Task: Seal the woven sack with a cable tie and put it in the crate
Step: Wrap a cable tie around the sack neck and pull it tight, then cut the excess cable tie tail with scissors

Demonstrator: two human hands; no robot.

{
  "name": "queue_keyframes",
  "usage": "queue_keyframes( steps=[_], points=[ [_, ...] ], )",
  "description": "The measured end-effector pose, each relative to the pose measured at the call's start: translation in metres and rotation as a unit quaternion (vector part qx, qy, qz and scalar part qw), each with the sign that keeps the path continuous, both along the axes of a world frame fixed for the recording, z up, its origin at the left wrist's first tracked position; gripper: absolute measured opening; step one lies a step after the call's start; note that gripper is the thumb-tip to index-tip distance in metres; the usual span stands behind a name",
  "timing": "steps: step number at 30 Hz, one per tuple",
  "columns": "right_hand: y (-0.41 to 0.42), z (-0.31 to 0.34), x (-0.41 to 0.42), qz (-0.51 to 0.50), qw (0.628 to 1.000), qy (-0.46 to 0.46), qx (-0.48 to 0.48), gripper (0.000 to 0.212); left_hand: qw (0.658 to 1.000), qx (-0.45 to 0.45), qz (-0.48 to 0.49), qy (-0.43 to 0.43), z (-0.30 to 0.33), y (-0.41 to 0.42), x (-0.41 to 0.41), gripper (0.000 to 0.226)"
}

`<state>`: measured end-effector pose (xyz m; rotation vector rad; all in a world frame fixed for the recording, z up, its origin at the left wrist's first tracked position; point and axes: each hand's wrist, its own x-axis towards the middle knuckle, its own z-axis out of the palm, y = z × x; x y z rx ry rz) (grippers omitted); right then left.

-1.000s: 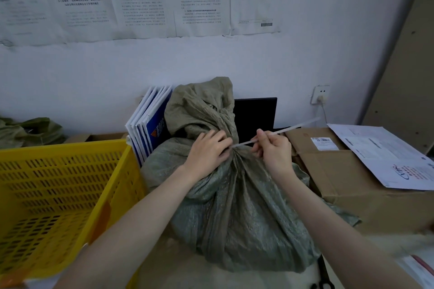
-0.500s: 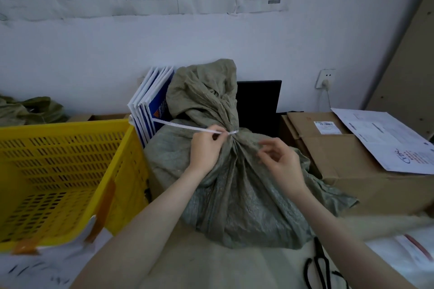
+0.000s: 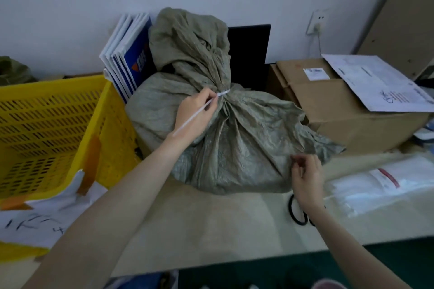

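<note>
One woven sack [image 3: 234,138], grey-green, sits on the table [image 3: 211,223] with its neck gathered and a white cable tie [image 3: 222,94] cinched around it. Left hand [image 3: 196,115] rests against the sack just left of the neck, fingers pinching the tie's loose tail, which runs down across the back of the hand. Right hand [image 3: 305,178] is at the sack's lower right edge, fingers loosely curled and holding nothing; whether they touch the fabric cannot be told. Yellow crate [image 3: 58,129] stands directly left of the sack, its near corner touching or nearly touching the fabric; the sack is outside it. White paper sheet [image 3: 47,216] lies left of the sack, draped over the crate's front. Behind the sack: upright folders [image 3: 131,58] and a black panel [image 3: 249,47]. Right of the sack: cardboard box [image 3: 340,110] with papers [image 3: 375,82] on top. Black scissors [image 3: 297,213] lie in front of the sack, partly hidden by the right wrist; a clear plastic bag [image 3: 380,185] lies beside them.
</note>
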<state>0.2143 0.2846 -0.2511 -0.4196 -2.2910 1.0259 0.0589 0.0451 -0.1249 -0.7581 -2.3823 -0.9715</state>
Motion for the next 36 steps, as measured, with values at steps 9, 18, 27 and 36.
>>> queue_keyframes(
  steps=[9, 18, 27, 36],
  points=[
    [0.025, -0.079, 0.025, -0.082, 0.925, -0.371, 0.014, 0.037, 0.998, -0.038, -0.032, 0.029, -0.019, 0.003, 0.013, 0.032],
    [0.01, -0.091, 0.028, -0.141, 0.873, -0.451, 0.117, 0.033, 0.998, -0.06, -0.012, 0.02, -0.024, 0.002, 0.017, 0.032],
    [0.023, -0.086, 0.028, -0.161, 0.906, -0.357, -0.161, 0.03, 0.998, -0.055, -0.013, 0.008, -0.022, 0.001, 0.021, 0.033],
    [0.007, -0.021, 0.01, -0.262, 0.873, -0.01, -0.411, 0.039, 0.999, -0.04, -0.021, -0.002, -0.022, 0.001, 0.02, 0.033]
  ],
)
